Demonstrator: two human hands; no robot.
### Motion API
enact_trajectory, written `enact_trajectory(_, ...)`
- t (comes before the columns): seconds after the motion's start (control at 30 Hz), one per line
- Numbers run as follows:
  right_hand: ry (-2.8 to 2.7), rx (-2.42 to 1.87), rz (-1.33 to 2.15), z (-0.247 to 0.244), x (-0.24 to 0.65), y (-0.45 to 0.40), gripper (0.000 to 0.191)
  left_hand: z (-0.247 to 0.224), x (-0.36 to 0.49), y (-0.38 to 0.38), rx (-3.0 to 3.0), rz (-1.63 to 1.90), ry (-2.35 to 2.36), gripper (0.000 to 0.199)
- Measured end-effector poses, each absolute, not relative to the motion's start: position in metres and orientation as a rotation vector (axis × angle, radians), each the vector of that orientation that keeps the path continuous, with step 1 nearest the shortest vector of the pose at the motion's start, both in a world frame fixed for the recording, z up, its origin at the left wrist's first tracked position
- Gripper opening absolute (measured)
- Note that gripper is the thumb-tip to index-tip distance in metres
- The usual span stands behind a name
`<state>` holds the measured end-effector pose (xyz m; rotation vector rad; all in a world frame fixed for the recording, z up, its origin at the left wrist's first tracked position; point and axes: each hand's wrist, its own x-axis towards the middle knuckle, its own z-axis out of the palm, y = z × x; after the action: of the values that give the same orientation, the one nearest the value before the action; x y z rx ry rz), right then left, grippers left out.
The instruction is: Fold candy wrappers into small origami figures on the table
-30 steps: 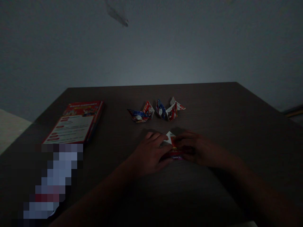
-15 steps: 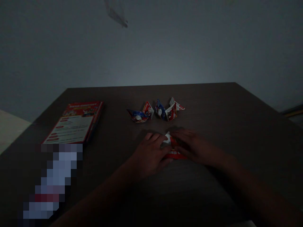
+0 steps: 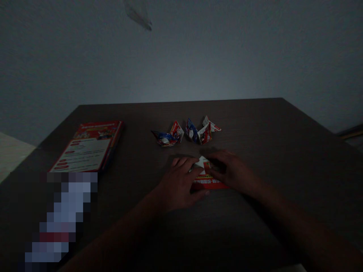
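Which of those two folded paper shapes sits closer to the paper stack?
The left folded shape. It lies between the paper stack and the right folded shape, which is farther away.

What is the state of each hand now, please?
Left hand: open, over the left side of the folded paper.
Right hand: open, over its right side.

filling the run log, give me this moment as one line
left hand: on folded paper | right hand: at same paper | two paper figures: beyond hands
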<state>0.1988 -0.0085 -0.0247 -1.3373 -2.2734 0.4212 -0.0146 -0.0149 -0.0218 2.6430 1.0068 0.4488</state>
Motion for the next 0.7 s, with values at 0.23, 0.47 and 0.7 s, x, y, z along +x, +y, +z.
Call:
enact_trajectory(0.23, -1.943, -1.556, 0.755, -0.027, 0.192, -0.012, 0.032, -0.029, -0.011, -0.011, 2.518, 0.514, 1.129, 0.043)
enact_trajectory(0.47, -1.311, -1.360, 1.356, -0.023, 0.188, -0.009, 0.041, -0.027, -0.013, -0.009, 2.015, 0.742, 1.023, 0.065)
enact_trajectory(0.7, -1.182, -1.307, 1.536, -0.018, 0.183, -0.016, 0.042, -0.027, -0.016, 0.001, 1.342, 0.619, 0.955, 0.039)
